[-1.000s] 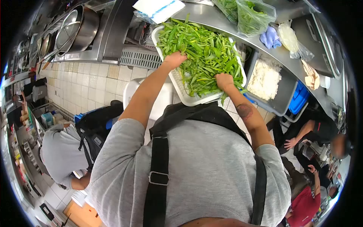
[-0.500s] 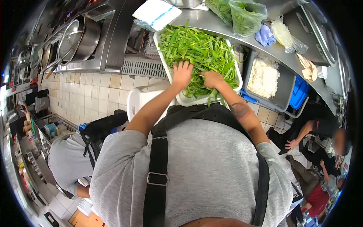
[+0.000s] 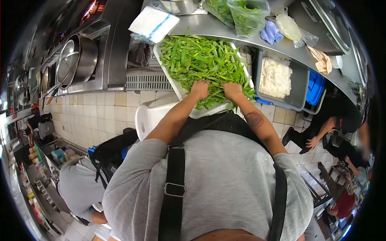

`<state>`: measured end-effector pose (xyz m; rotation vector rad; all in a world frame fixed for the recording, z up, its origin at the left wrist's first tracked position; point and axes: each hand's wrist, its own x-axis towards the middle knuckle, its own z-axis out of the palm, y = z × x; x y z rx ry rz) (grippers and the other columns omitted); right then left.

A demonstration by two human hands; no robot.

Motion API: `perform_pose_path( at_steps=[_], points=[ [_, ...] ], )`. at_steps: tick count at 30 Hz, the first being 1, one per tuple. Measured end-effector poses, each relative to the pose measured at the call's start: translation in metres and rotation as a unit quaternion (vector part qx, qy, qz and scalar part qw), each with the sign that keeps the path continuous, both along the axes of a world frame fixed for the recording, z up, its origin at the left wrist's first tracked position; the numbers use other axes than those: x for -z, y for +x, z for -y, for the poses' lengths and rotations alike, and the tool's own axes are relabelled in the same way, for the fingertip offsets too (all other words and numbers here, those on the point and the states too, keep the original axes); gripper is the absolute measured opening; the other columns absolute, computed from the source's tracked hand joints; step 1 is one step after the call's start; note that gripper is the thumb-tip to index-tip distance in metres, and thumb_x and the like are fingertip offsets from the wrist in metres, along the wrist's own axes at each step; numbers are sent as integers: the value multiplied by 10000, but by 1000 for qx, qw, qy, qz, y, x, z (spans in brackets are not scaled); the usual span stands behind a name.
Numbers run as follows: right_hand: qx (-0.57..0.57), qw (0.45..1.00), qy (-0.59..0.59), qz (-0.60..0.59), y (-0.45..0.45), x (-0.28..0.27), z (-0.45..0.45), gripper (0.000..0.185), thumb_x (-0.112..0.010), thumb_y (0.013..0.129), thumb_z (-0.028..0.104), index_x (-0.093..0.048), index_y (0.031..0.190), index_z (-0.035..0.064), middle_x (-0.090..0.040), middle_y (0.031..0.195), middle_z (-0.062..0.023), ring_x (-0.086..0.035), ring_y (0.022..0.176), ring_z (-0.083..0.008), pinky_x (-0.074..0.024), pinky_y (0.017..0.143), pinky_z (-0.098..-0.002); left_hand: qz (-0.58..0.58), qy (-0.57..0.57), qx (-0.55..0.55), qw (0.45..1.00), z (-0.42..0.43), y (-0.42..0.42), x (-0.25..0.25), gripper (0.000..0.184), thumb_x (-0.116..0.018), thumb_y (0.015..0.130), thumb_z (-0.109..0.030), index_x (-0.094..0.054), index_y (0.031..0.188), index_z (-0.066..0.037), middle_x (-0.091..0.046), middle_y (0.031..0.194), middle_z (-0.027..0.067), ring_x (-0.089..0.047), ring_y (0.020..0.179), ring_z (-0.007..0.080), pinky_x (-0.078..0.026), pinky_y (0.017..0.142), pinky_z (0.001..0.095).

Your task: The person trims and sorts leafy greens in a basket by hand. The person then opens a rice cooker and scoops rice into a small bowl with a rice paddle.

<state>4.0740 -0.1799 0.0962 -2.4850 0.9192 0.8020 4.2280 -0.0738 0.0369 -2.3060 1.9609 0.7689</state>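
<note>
A white plastic basket [image 3: 164,60] is heaped with long-leaved leafy greens [image 3: 205,56], much like water spinach. Both arms reach into its near side. My left hand [image 3: 200,89] is closed, its fingers curled down into the leaves. A short gap to the right, my right hand [image 3: 232,91] also grips a bunch of greens, with fingertips hidden among the stems. Some leaves hang over the basket's near rim by my right wrist.
A grey tub [image 3: 303,90] of white shredded food [image 3: 276,77] stands right of the basket. Bagged greens [image 3: 247,18], a purple cloth [image 3: 272,33] and a folded white cloth [image 3: 153,24] lie on the steel counter. A white stool [image 3: 146,120] is at left. Co-workers [image 3: 82,186] are nearby.
My left hand has gone from fingers spread on the leaves to curled into them. My right hand has turned and shifted slightly down. The view has shifted a little.
</note>
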Motion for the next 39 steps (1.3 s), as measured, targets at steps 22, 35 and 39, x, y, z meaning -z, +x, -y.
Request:
perform_pose_path(
  at_steps=[22, 35, 39],
  points=[
    [10, 987, 85, 133, -4, 4, 40, 523, -647, 690, 202, -560, 1206, 186, -622, 1055, -190, -595, 986, -335, -483, 849, -419, -188, -182, -171, 950, 6, 102, -183, 338, -579, 874, -323, -637, 804, 3, -589, 746, 174, -565, 695, 320, -438, 677, 387],
    [229, 863, 127, 432, 11, -145, 43, 269, -688, 760, 251, -648, 859, 4, -627, 667, -118, -562, 612, -136, -449, 609, -320, -612, -214, -417, 637, -1, 115, -227, 290, -586, 895, -282, -628, 920, 3, -578, 760, 56, -554, 660, 138, -531, 644, 322],
    [133, 846, 102, 505, 27, -153, 22, 258, -682, 782, 252, -685, 894, 20, -644, 677, -83, -541, 607, -108, -452, 617, -301, -630, -225, -438, 601, 6, 99, -218, 308, -614, 877, -294, -620, 887, 14, -538, 694, 52, -557, 628, 153, -540, 616, 340]
  ],
)
